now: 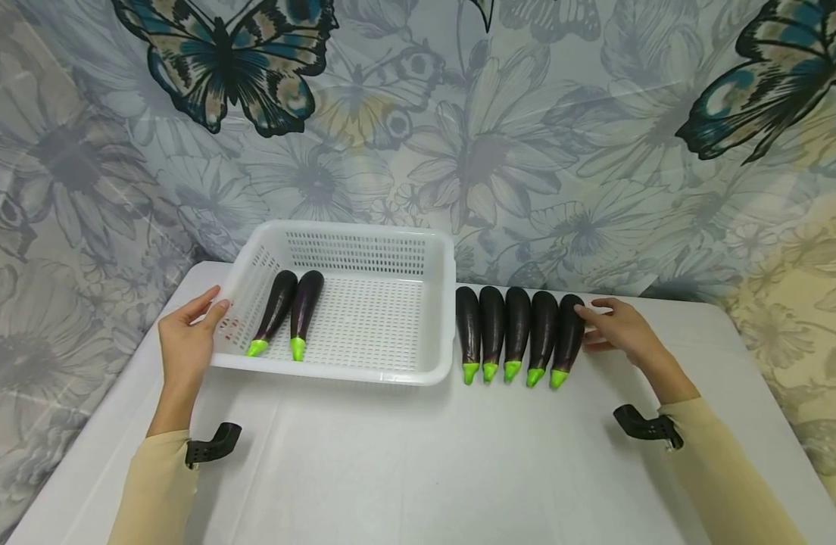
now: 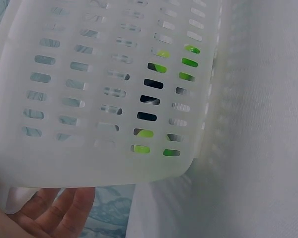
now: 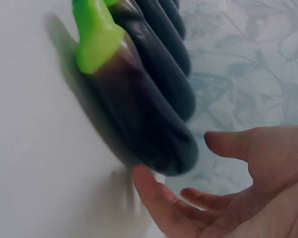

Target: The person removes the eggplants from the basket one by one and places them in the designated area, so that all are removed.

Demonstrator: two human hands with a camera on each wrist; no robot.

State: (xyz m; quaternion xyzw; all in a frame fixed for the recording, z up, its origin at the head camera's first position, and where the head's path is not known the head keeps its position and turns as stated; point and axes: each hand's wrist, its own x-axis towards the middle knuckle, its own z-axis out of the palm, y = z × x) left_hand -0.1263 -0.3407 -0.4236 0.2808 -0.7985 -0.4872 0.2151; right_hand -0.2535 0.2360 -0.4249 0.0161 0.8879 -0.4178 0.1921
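My left hand (image 1: pixel 189 333) grips the left end of a white plastic basket (image 1: pixel 350 376), thumb at the rim and fingers beneath it in the left wrist view. Inside, toward the left, lie two dark purple eggplants (image 1: pixel 307 306) with bright green stem ends. Several more eggplants (image 1: pixel 517 325) lie side by side on the table, just right of the basket, green ends toward me. At the rightmost eggplant (image 1: pixel 569 337) is my right hand (image 1: pixel 619 329), fingers parted. The right wrist view has its index fingertip right beside the rounded end and the thumb apart.
A white cloth covers the table (image 1: pixel 418 462). Behind it hangs a backdrop (image 1: pixel 486 151) printed with flowers and butterflies, close to the table's far edge. Each sleeve carries a black wrist mount (image 1: pixel 646 425).
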